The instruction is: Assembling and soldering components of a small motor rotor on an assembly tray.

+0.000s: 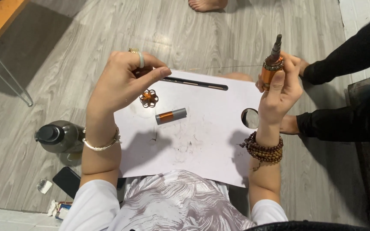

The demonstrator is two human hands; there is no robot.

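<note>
Grey wood floor, white lap tray (202, 145): small coil (171, 115) and star winding (149, 98) lie at 10 o'clock. Right hand (279, 92) grasps copper rotor (272, 68), shaft toward 12. Left hand (123, 83) pinches thin wire (219, 67).

Your left hand (123, 81) is raised on the left of the scene, palm turned toward you, thumb and forefinger pinched tightly together with the other fingers curled behind. A ring sits on one finger and a bangle circles that wrist. Your right hand (279, 87) is held up on the right, fingers wrapped closed in a grip, beaded bracelets stacked on its wrist. Both forearms rise from white sleeves, elbows bent, well apart.
</note>
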